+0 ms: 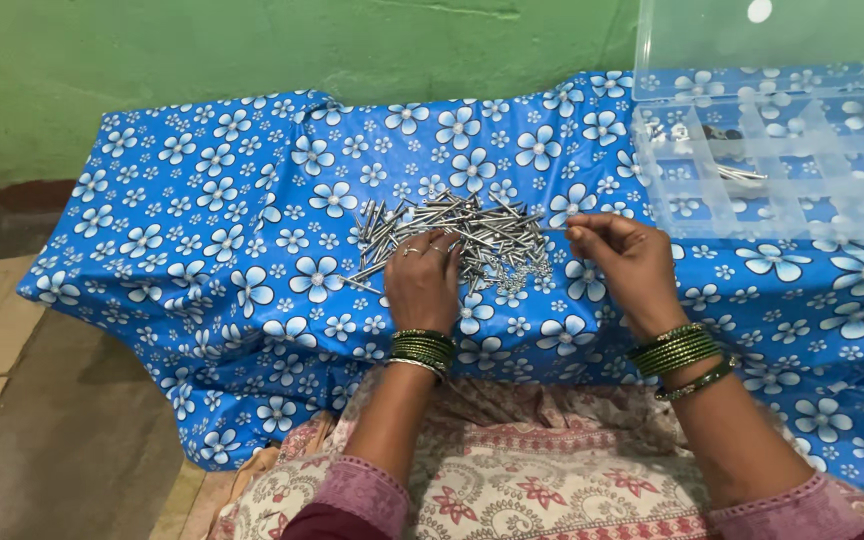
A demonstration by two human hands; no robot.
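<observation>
Resting fingers-down on the pile of screws (452, 240), the left hand (422, 285) has its fingertips curled into the heap, though whether they pinch anything I cannot tell, while the right hand (627, 265) pinches a single screw (555, 229) between thumb and forefinger at the pile's right edge. Everything lies on a blue flowered cloth (202, 250), with an open clear compartment box (772, 160) close by on the right, handy to that hand. Behind stands a green wall (252, 50).

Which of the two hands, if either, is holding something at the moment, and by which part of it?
The right hand pinches one thin metal screw by its end nearest that hand. The left hand rests on the screw pile; any grip there cannot be told.
</observation>
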